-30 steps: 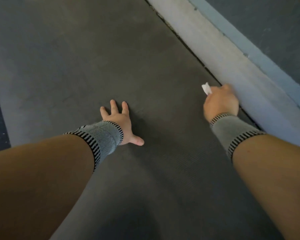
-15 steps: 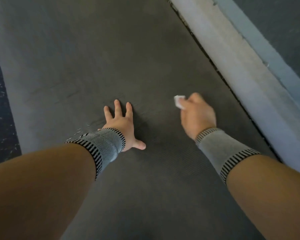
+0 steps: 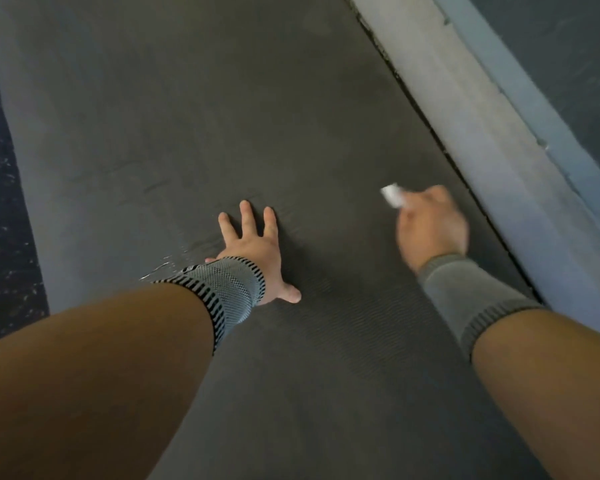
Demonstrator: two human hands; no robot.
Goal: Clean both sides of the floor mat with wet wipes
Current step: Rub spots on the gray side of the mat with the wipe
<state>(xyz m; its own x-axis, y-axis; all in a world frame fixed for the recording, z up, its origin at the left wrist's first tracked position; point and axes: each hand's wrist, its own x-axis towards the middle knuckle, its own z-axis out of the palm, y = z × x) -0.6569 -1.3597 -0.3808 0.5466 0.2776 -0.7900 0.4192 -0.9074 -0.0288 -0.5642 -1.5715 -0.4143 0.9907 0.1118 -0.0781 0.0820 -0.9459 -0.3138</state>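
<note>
A dark grey ribbed floor mat [image 3: 194, 109] lies flat and fills most of the view. My left hand [image 3: 253, 247] presses flat on it with fingers spread, near the middle. My right hand [image 3: 430, 226], blurred by motion, grips a small folded white wet wipe [image 3: 392, 195] against the mat, close to its right edge. Only the wipe's tip shows past my fingers. Both wrists wear grey knitted bands with black stripes.
A pale skirting strip [image 3: 499, 140] runs diagonally along the mat's right edge, with a dark wall [image 3: 568, 46] above it. Dark speckled floor [image 3: 0, 202] borders the mat on the left. A small wet streak [image 3: 160, 268] glints beside my left wrist.
My right hand swept the wipe left from the mat's right edge toward the middle, then back to the right. My left hand stayed pressed in place.
</note>
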